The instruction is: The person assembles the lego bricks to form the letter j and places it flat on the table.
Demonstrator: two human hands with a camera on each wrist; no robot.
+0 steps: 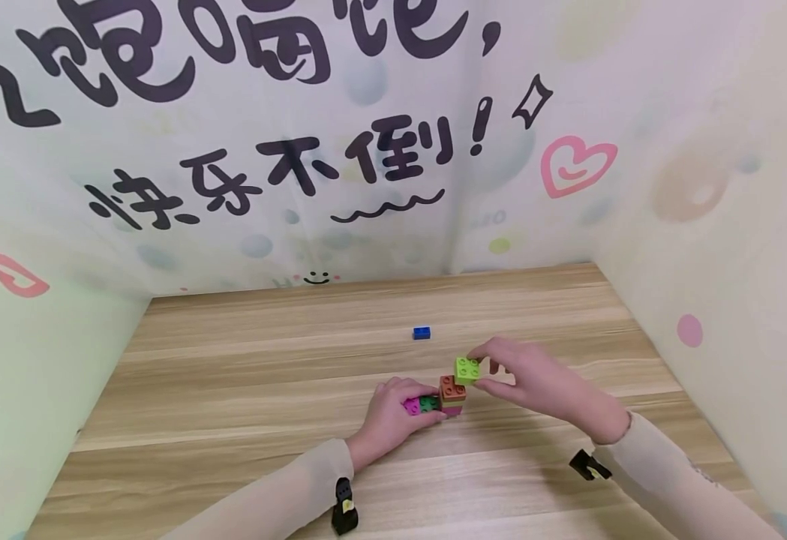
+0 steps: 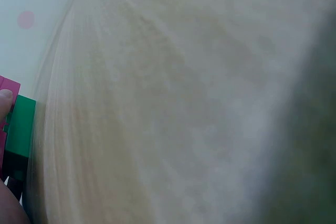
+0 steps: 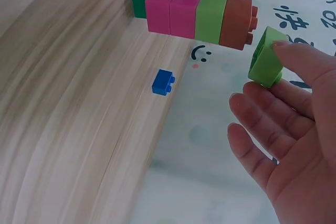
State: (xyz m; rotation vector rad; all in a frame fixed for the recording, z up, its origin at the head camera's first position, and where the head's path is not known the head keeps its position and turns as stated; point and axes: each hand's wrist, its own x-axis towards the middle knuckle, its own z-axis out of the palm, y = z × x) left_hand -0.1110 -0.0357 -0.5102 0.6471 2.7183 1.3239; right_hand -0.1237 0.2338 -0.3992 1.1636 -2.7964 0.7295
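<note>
In the head view a tower of toy building bricks (image 1: 452,403) stands on the table. From the right wrist view it has two pink bricks (image 3: 184,9), a lime brick (image 3: 210,15) and, at the studded end, a brown-orange brick (image 3: 236,20). A green brick (image 2: 22,121) lies at its foot, next to more pink. My left hand (image 1: 393,415) grips the tower low down, thumb and fingers on either side. Between thumb and fingers of my right hand (image 1: 538,379) is a separate lime green brick (image 3: 269,56), held just off the tower's top, with a gap showing.
A small blue brick (image 1: 422,332) lies on the wood-grain table (image 1: 265,352) beyond the tower. White printed sheets (image 1: 366,247) wall the table at the back and both sides. Dark straps (image 1: 344,506) hang from both sleeves.
</note>
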